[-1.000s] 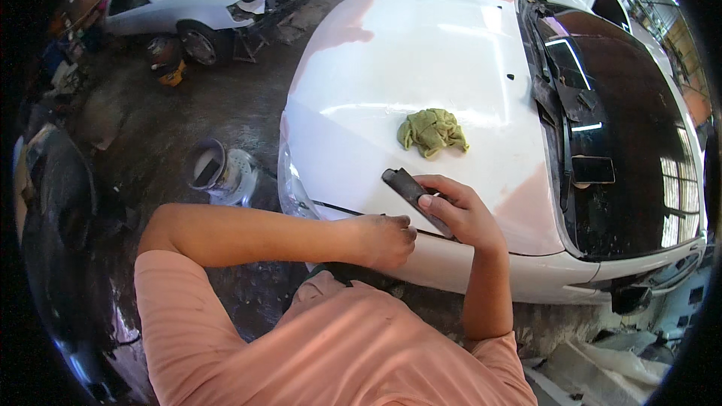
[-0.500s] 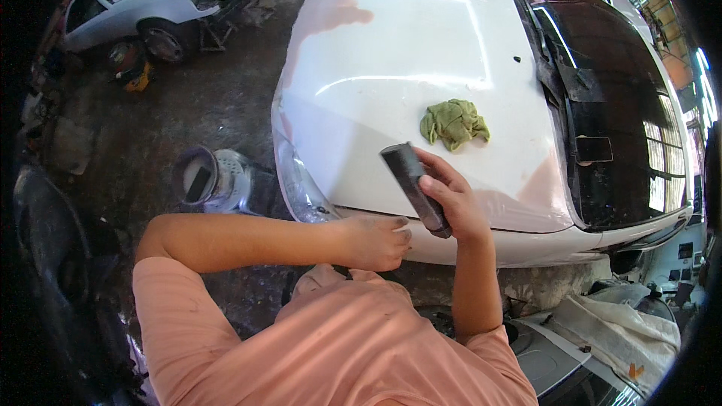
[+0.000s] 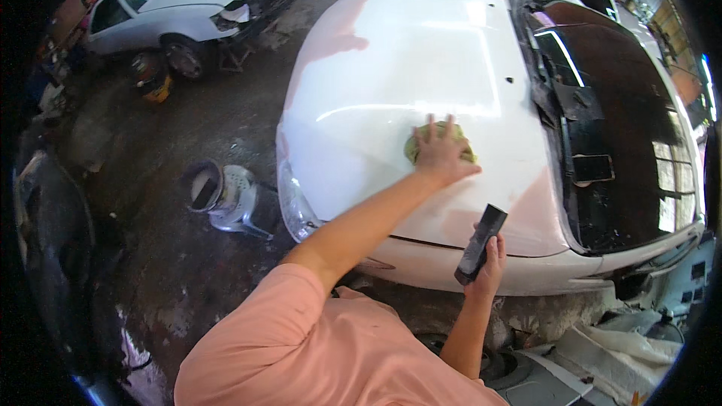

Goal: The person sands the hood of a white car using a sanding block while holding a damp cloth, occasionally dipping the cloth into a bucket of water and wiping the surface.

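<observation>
My left hand (image 3: 442,158) lies with fingers spread over a crumpled green cloth (image 3: 416,148) on the white car hood (image 3: 376,158). Much of the cloth is hidden under the palm. In my right hand (image 3: 490,268) is a long dark grey sanding block (image 3: 480,246), tilted with its upper end to the right. The block is held up above the hood's near edge, apart from the paint. Pinkish patches (image 3: 538,214) show on the hood near the windshield and along its front.
A metal stool (image 3: 239,195) stands left of the car beside a bucket (image 3: 201,183) with a dark block in it. A phone (image 3: 593,168) rests on the windshield. Another white car (image 3: 165,22) without its front bumper is at far left. Covered parts lie at lower right.
My left hand has reached forward from near my body onto the green cloth. My right hand has drawn back and to the right with the sanding block, whose tilt has changed.
</observation>
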The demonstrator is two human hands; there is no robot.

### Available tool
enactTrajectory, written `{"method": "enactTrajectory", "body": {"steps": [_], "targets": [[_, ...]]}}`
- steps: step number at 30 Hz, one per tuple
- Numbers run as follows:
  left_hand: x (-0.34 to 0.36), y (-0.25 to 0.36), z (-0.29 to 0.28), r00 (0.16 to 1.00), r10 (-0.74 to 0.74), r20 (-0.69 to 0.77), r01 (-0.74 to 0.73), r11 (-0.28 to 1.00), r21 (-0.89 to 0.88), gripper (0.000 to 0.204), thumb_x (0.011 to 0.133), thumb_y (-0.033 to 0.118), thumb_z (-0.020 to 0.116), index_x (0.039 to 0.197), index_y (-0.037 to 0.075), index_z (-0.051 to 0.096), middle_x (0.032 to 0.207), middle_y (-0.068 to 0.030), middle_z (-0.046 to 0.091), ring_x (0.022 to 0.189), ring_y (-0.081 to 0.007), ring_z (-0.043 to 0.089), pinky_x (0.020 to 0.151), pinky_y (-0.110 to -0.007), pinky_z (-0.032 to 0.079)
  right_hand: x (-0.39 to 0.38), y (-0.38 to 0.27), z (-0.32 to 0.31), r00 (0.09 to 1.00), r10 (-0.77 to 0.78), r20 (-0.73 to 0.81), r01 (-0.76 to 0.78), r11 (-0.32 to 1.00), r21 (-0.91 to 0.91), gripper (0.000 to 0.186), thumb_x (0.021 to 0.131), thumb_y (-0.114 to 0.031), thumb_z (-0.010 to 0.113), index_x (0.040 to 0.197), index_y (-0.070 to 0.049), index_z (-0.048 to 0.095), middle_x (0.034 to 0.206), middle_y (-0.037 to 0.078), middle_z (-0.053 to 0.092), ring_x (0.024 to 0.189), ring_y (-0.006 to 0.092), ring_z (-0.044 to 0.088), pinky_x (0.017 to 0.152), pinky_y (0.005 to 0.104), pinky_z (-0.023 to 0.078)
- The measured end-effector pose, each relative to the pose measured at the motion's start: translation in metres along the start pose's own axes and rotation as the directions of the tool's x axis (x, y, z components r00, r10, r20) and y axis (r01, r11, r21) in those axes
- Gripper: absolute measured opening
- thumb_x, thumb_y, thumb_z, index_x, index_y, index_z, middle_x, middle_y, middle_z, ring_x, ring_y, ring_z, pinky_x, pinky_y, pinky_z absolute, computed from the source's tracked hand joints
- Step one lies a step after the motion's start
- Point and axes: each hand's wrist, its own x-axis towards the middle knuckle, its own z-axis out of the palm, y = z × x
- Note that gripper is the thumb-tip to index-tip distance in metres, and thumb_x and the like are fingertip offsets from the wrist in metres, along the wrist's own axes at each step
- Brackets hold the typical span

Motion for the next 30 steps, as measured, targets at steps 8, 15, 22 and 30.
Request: {"method": "enactTrajectory", "body": {"steps": [8,15,22,30], "targets": [[-0.133,-0.033,0.027,0.858,0.489,-0.155,-0.500,0.865,-0.036,0.033,0.091,0.040,0.075,0.117,0.020,0.070,0.150,-0.0111,0.052,0.144,-0.0450,0.041,0.118,-0.071,0.031,-0.004,0.015,-0.006,1.000,0.003,0.027,-0.004,0.999,0.036,0.037,0.109,-0.021,0.062,0.139,-0.001,0.057,0.134,0.019,0.070,0.097,0.0140,0.069,0.081,0.0273,0.058],[-0.184,-0.197,-0.051,0.940,-0.153,-0.304,0.177,0.983,0.055,0.035,0.083,0.018,0.077,0.117,0.018,0.068,0.149,-0.0153,0.052,0.134,-0.0466,0.050,0.109,-0.058,0.043,-0.012,0.033,0.029,0.984,0.125,0.129,-0.113,0.988,-0.102,0.037,0.108,-0.019,0.063,0.139,0.001,0.059,0.133,0.016,0.070,0.112,0.0184,0.068,0.095,0.0329,0.055],[-0.280,-0.407,-0.112,0.723,-0.591,-0.358,0.541,0.806,-0.240,0.042,0.083,0.008,0.073,0.124,0.011,0.064,0.132,-0.0215,0.059,0.128,-0.0409,0.055,0.109,-0.049,0.047,-0.037,0.071,0.117,0.976,0.148,0.160,-0.110,0.968,-0.226,0.037,0.106,-0.019,0.065,0.137,0.000,0.061,0.125,0.011,0.072,0.105,0.0159,0.067,0.089,0.0312,0.054],[-0.395,-0.669,-0.184,0.323,-0.946,-0.039,0.936,0.325,-0.137,0.063,0.083,0.016,0.074,0.142,0.005,0.057,0.145,-0.0261,0.056,0.139,-0.0431,0.052,0.117,-0.049,0.043,-0.095,0.122,0.216,0.942,0.336,-0.018,-0.314,0.860,-0.403,0.038,0.105,-0.021,0.066,0.137,0.000,0.062,0.114,0.005,0.071,0.096,0.0117,0.066,0.082,0.0294,0.053]]}}
